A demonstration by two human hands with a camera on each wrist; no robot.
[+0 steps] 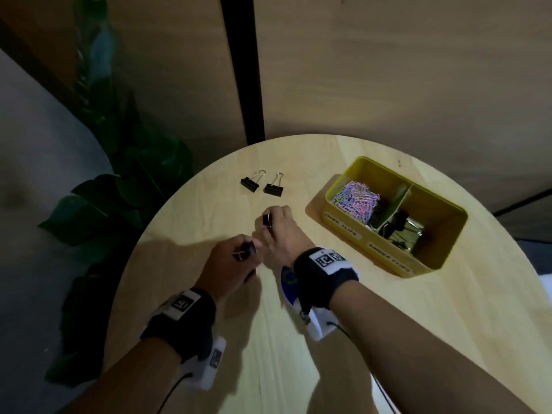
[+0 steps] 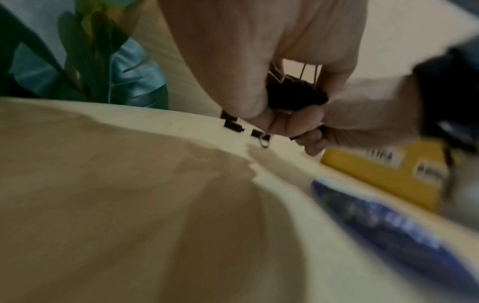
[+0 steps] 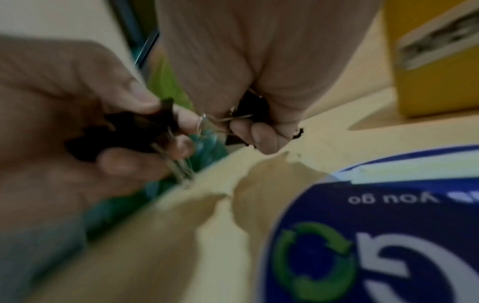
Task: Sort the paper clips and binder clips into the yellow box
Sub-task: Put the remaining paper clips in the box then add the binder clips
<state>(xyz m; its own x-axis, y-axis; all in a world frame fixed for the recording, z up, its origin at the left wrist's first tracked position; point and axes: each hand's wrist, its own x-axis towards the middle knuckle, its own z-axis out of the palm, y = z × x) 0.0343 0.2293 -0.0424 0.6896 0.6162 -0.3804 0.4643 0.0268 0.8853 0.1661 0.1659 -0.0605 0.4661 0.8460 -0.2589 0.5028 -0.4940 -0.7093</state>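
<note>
Round wooden table; wood-panel wall; leafy plant left.

Dim room in the head view, the round table the one lit patch, and the hands throw soft shadows left across its wood while the wall lines bow at the edges. Both wrist views are smeared and soft. The blue-and-white label looms blurred, and the plant is hazy.
</note>
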